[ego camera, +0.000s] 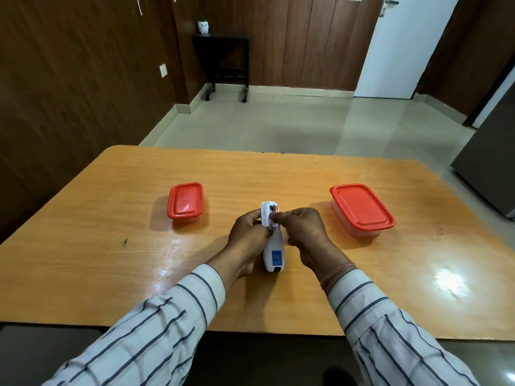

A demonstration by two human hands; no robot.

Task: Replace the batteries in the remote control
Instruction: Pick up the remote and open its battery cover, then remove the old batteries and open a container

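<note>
A white remote control (273, 254) lies face down at the middle of the wooden table (111, 246), a blue label on its near end. Its battery bay at the far end is uncovered, and a battery (274, 209) with an orange end shows inside. My left hand (246, 236) grips the remote from its left side, thumb on the back. My right hand (302, 228) reaches in from the right, its fingertips pinched on the battery in the bay. The bay's cover is not visible.
A small clear container with a red lid (185, 201) stands left of the remote. A larger one with a red lid (362, 208) stands to the right. Both are closed. Beyond the table's far edge is tiled floor.
</note>
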